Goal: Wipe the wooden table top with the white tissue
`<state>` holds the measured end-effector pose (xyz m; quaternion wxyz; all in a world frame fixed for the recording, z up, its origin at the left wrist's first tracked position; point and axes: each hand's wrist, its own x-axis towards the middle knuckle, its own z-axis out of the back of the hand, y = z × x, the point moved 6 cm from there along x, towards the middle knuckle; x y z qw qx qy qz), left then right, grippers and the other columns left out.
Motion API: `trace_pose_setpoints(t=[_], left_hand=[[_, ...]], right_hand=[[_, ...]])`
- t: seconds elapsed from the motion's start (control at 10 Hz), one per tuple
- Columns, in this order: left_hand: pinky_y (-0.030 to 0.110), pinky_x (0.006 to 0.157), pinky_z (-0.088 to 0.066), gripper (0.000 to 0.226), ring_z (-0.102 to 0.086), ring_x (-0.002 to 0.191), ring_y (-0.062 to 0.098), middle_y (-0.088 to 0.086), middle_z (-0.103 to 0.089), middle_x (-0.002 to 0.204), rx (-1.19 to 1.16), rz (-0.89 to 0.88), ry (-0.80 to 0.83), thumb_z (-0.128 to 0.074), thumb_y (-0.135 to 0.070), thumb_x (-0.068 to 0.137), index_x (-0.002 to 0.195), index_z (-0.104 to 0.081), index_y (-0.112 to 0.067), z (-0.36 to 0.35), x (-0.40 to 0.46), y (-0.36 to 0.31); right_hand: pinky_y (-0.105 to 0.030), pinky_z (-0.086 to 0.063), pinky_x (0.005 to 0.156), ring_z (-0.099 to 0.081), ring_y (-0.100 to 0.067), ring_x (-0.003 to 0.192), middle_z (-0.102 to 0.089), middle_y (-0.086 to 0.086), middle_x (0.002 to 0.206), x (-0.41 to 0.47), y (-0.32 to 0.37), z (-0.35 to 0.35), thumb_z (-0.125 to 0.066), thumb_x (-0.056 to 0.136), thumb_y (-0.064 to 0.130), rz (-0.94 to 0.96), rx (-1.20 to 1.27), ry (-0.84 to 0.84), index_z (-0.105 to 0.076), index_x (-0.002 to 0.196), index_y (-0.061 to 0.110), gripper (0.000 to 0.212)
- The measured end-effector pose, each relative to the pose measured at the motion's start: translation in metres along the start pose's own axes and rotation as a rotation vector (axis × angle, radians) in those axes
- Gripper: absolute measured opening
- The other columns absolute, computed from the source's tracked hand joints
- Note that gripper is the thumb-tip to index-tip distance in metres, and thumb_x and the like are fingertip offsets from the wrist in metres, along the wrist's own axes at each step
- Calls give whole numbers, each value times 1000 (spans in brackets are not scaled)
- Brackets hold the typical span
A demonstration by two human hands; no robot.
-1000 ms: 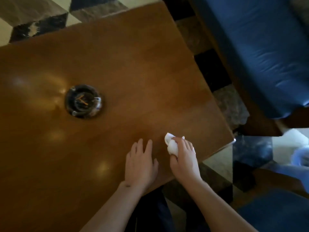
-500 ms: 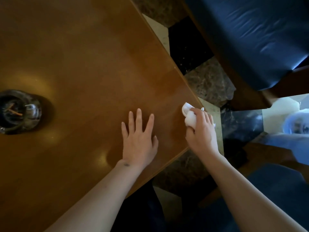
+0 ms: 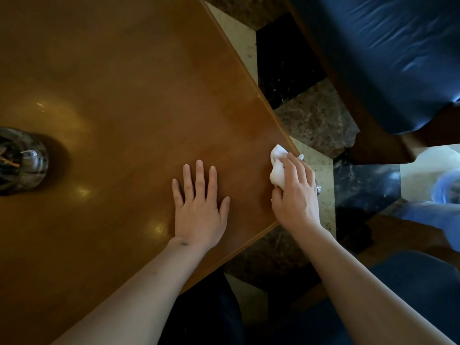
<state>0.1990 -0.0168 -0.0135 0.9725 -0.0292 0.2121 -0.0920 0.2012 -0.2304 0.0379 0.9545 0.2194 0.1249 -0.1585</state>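
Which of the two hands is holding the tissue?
The right hand, at the table's right corner, grips the crumpled white tissue. The left hand just lies flat on the wood, fingers straight, holding nothing.

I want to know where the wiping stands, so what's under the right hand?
The right hand grips a bunched white tissue at the corner of the wooden table top. How much tissue lies beneath the palm is hidden.

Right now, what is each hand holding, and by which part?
The right hand grips the bunched white tissue around its near end, at the table's corner. The left hand lies flat, holding nothing.
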Motion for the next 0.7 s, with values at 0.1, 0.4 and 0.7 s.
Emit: trace_pose_setpoints(t=[0.1,0.4,0.7], left_hand=[[58,124,16,82,30,154,35,10,23,171,16,11,37,5,-75,97,158,23,-24,-7,3,0],[56,124,11,85,6,160,38,13,-5,174,4,-26,-49,-17,-75,102,165,-2,-21,-6,1,2],[55,126,2,76,19,158,35,4,12,175,-146,-9,317,-32,-65,102,165,-4,-34,41,3,20]], right_hand=[[-54,-28,119,-24,-30,148,-30,0,161,0,-1,-4,-53,86,9,-16,-13,19,-34,148,19,65],[-54,-27,119,-26,-31,146,-32,2,158,-1,-2,-10,-55,84,15,-36,6,-14,-35,142,24,62],[-57,-18,123,-4,-29,153,-13,-5,166,-6,39,14,-52,85,20,-92,-160,108,-19,153,18,76]])
